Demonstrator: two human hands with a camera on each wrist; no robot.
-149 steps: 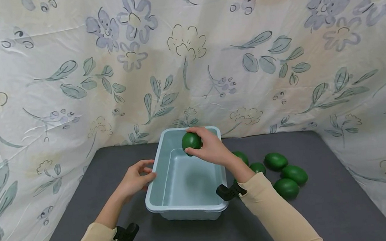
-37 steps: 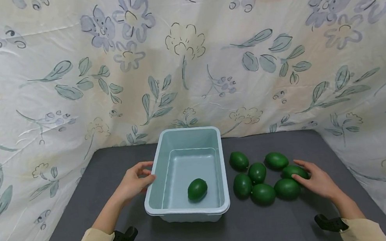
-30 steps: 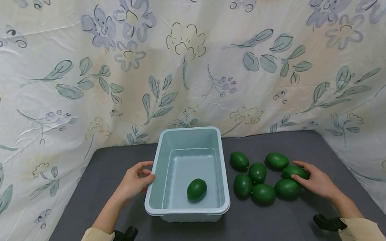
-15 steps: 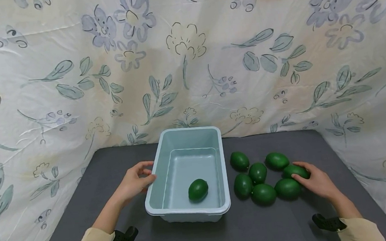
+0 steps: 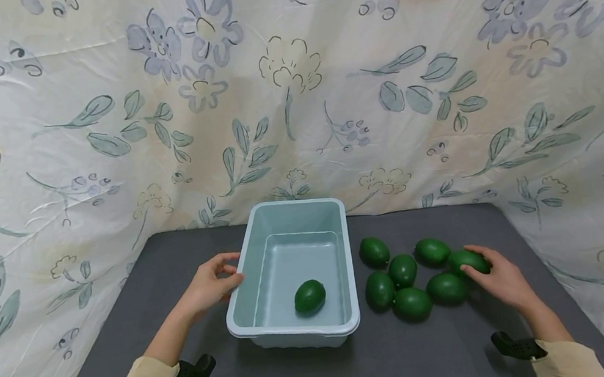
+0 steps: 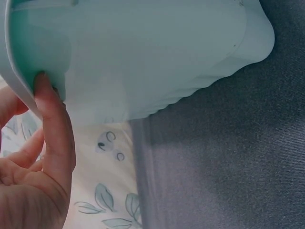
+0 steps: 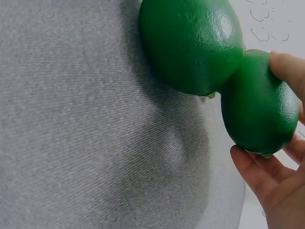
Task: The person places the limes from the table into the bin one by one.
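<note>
A pale blue plastic basin stands in the middle of the table, one lime lying near the front of its floor. My left hand pinches the basin's left rim; the left wrist view shows a finger against the outer wall beneath it. At the right, my right hand holds a glossy green lime between thumb and fingers. In the right wrist view this held lime is gripped near its ends, right beside a larger-looking lime.
Several more limes lie in a loose group right of the basin, on the dark grey tabletop. A floral cloth hangs behind the table and along its sides. Each wrist wears a black band.
Earlier my right hand held a lime over the basin; that lime now lies inside. The hand has moved right, gripped another lime and shifted it slightly rightward. My left hand stays at the rim.
</note>
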